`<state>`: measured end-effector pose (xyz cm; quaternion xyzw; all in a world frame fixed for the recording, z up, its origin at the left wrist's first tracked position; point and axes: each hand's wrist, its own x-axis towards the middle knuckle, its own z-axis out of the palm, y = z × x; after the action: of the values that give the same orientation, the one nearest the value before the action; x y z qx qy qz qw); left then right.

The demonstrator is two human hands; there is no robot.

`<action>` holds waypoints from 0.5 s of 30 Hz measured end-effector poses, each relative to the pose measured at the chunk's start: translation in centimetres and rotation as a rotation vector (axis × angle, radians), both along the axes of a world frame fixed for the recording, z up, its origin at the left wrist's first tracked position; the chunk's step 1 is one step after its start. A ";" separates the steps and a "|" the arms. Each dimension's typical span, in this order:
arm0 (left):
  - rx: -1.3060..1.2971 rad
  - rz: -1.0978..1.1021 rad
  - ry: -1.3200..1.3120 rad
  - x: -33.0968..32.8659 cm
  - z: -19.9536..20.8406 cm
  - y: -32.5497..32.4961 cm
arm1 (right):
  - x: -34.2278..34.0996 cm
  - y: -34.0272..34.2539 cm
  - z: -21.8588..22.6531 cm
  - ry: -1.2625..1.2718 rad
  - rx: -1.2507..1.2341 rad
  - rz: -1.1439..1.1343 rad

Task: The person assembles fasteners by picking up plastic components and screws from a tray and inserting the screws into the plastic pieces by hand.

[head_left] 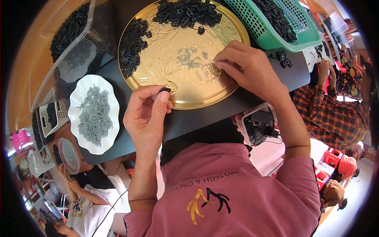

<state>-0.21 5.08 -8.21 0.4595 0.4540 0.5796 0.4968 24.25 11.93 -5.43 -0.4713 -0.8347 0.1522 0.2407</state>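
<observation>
Between the thumb and forefinger of my left hand [147,110] is a small black plastic piece [165,89], held over the near left rim of a round gold tray [193,103]. My right hand [248,67] reaches over the tray's right side, its fingertips drawn together; whatever they may hold is too small to make out. Beside those fingertips lies a loose group of small grey spring-like pieces [189,58]. Black plastic pieces with holes are heaped along the tray's far edge [187,14] and its left side [132,49].
A white scalloped dish [74,114] of grey pieces stands left of the tray. Far right is a green basket [304,45] of black pieces, with several loose ones [283,59] beside it. A clear bin [63,63] stands far left. Other people sit at both sides.
</observation>
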 end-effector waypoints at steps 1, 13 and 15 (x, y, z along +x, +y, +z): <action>0.000 -0.001 0.004 0.0 0.0 0.1 | -0.1 0.2 0.0 -0.029 0.015 0.034; -0.006 -0.005 0.034 0.1 0.1 0.3 | -1.4 1.1 -0.3 -0.182 0.111 0.140; -0.008 -0.008 0.023 0.0 0.0 0.3 | -1.7 1.3 0.1 -0.234 0.136 0.162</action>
<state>-0.17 5.36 -8.17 0.4660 0.4600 0.5704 0.4959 22.55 13.26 -5.34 -0.3993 -0.9008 0.0583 0.1603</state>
